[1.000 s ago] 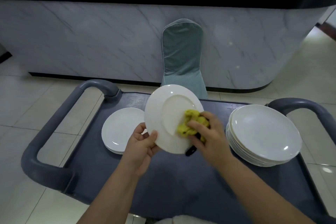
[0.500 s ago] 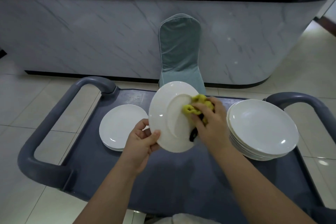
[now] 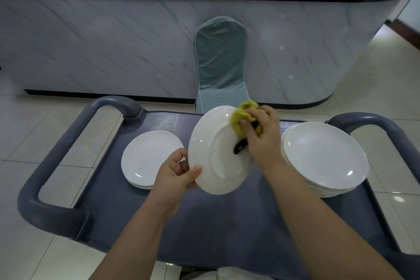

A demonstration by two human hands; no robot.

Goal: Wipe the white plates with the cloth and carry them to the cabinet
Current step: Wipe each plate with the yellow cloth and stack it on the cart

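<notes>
Cart (image 3: pixel 204 223): two stacks (image 3: pixel 150 159) (image 3: pixel 325 157), one plate (image 3: pixel 211 154) (one cloth (image 3: pixel 241 118))

Middle of cart: blocked by a tilted plate (image 3: pixel 213 161) raised over the tray (image 3: pixel 227 223), gripped at its lower left rim by the left hand (image 3: pixel 175 175), with the right hand (image 3: pixel 261 136) pressing a cloth (image 3: pixel 241 116) at its upper right.
Left side: low left stack (image 3: pixel 147 157) lying flat, just beside the plate; bare strip between it and the left handle (image 3: pixel 45 166).
Right side: taller right stack (image 3: pixel 325 154), close to the right forearm; right handle (image 3: pixel 375 125) arching just behind.
Near side: bare tray, crossed by both forearms.
Far side: chair (image 3: pixel 220 63) just past the cart, counter (image 3: pixel 113 41) behind.
</notes>
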